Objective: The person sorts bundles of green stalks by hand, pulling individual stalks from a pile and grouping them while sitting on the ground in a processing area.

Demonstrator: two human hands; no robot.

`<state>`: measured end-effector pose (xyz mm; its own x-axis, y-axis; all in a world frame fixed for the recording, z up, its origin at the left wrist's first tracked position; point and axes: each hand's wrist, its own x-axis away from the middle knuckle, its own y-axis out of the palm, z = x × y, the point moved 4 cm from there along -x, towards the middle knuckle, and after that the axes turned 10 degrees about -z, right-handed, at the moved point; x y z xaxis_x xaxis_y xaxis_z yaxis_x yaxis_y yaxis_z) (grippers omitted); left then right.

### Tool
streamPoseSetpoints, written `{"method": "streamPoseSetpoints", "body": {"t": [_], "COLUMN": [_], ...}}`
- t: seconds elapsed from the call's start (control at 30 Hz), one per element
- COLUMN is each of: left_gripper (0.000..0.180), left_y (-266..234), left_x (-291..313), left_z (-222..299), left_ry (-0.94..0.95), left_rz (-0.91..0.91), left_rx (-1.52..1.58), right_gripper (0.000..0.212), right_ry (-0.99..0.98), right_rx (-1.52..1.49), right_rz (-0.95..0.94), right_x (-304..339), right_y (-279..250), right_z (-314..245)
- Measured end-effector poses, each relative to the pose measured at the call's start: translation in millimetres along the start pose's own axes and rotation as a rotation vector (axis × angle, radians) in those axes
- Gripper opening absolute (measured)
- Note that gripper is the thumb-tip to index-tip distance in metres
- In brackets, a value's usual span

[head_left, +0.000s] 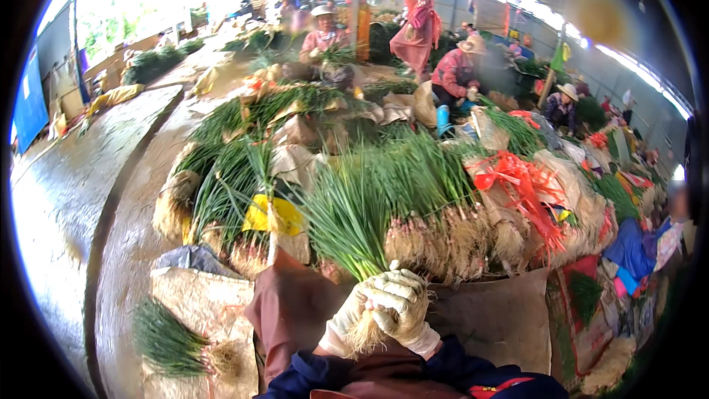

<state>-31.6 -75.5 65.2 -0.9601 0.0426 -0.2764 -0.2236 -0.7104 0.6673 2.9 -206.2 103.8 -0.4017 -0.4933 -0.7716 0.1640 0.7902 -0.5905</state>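
My two hands wear pale gloves and are closed together around the root end of a bunch of spring onions [348, 218]. My left hand [347, 322] wraps the bunch from the left, and my right hand [402, 303] presses over it from the right with fingers overlapping. Pale stringy roots poke out below the grip, while the green leaves fan up and away from me. Just beyond stands a row of similar spring onions [443, 240], roots facing me. A loose bunch [171, 343] lies at the lower left on a tan sack [196, 292].
Red plastic strips [521, 185] lie over the bundles to the right. A yellow wrapping [273, 214] shows at left. Co-workers sit among more heaps, one in a pale hat [454, 74], and another person [419, 26] stands behind. Wet concrete floor [66, 199] runs along the left.
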Motion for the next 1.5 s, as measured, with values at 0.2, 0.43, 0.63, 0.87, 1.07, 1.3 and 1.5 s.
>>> {"method": "streamPoseSetpoints", "body": {"t": [0.2,0.43,0.63,0.87,1.07,1.3,1.5], "left_gripper": [0.018,0.014,0.02,0.012,0.029,0.024,0.019], "left_y": [11,-25,-103,-199,-320,-447,-472], "left_x": [0,54,156,245,320,401,413], "left_z": [30,110,205,284,236,66,53], "left_ry": [-0.462,-0.184,0.026,0.304,0.641,0.564,0.513], "left_rz": [0.125,0.033,0.559,0.561,0.748,1.271,1.141], "left_rx": [0.613,0.016,-0.2,0.662,0.147,0.281,0.621], "right_gripper": [0.056,0.051,0.05,0.05,0.05,0.049,0.049], "right_ry": [0.036,0.035,0.179,0.176,0.194,0.233,0.263], "right_rx": [-0.451,-0.322,-0.394,-0.355,-0.296,-0.225,-0.214], "right_rz": [-0.018,-0.004,-0.347,-0.544,-0.657,-0.728,-0.774], "right_x": [-22,-10,-9,-27,-37,-42,-45], "right_y": [19,27,85,143,171,199,205], "right_z": [-24,-8,13,2,-1,-8,-11]}}
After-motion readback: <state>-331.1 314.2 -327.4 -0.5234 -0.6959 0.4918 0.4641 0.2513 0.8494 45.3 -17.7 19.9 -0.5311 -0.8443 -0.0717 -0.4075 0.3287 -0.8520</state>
